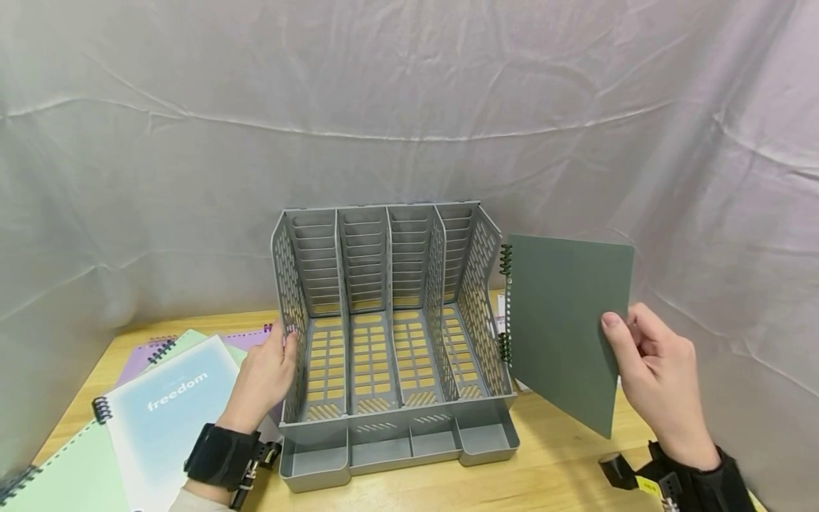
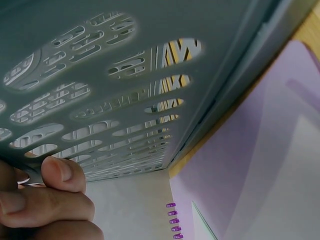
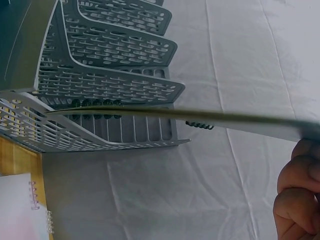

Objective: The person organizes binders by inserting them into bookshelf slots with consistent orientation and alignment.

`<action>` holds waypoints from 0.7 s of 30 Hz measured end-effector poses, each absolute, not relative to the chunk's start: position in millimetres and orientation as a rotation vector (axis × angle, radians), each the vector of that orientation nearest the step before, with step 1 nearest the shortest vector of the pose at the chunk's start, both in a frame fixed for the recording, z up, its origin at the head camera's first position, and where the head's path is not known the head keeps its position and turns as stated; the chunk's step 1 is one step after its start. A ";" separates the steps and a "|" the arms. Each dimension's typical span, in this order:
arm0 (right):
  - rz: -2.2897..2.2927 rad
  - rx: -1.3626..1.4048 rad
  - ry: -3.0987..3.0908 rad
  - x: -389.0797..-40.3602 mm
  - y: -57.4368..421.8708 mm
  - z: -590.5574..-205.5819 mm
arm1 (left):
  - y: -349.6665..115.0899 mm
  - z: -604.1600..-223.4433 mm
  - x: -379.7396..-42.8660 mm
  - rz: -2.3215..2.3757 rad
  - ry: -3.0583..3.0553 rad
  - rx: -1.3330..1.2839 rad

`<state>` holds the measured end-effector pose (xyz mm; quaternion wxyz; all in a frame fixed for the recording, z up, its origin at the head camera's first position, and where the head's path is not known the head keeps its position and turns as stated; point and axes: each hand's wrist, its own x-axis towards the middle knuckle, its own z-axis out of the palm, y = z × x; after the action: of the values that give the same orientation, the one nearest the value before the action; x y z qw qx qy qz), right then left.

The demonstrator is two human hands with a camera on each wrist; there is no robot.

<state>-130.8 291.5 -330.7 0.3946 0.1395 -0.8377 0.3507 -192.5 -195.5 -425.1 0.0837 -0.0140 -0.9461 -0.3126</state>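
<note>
A grey file organizer [image 1: 486, 411] with upright perforated dividers and small front trays stands mid-table. My left hand [image 1: 264, 375] grips its left side wall; in the left wrist view, curled fingers [image 2: 65, 175] hold the wall's edge. To the right of the organizer, my right hand [image 1: 662, 380] pinches a dark green spiral notebook [image 1: 566, 320] by its right edge, thumb on the cover. The notebook is held up, its coil side towards the organizer. Seen edge-on in the right wrist view, the notebook [image 3: 225, 117] overlaps the rightmost slot; whether it touches the organizer, I cannot tell.
Left of the organizer lies an overlapping pile: a blue-and-white notebook [image 1: 163, 427] marked "freedom", light green notebooks [image 1: 83, 466] and purple ones [image 1: 136, 360]. Pale spiral notebooks [image 3: 17, 205] lie on the wooden table [image 1: 550, 455] right of the organizer. A grey curtain [image 1: 409, 92] hangs behind.
</note>
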 end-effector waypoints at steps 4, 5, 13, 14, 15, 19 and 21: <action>0.893 0.357 -2.114 -128.1 289.9 -328.5 | -195.2 -424.9 -192.7 -0.932 -2.825 -0.039; 0.895 0.356 -2.111 -127.8 289.4 -328.0 | -195.1 -425.0 -192.6 -0.934 -2.826 -0.036; 0.948 0.371 -2.069 -132.1 282.3 -327.4 | -195.2 -425.8 -191.6 -0.945 -2.827 -0.027; 0.954 0.375 -2.064 -133.0 281.5 -328.0 | -195.2 -425.8 -191.8 -0.946 -2.829 -0.026; 0.956 0.381 -2.055 -134.2 280.7 -328.8 | -195.1 -425.9 -191.9 -0.945 -2.830 -0.025; 0.970 0.371 -2.051 -138.8 278.0 -331.4 | -195.0 -425.9 -192.9 -0.938 -2.831 -0.029; 0.978 0.365 -2.051 -141.6 276.3 -332.5 | -195.1 -425.8 -193.4 -0.936 -2.827 -0.033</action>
<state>-141.6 276.3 -332.5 0.4077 0.1447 -0.8137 0.3881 -193.4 -195.1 -425.8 0.0816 -0.0112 -0.9461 -0.3132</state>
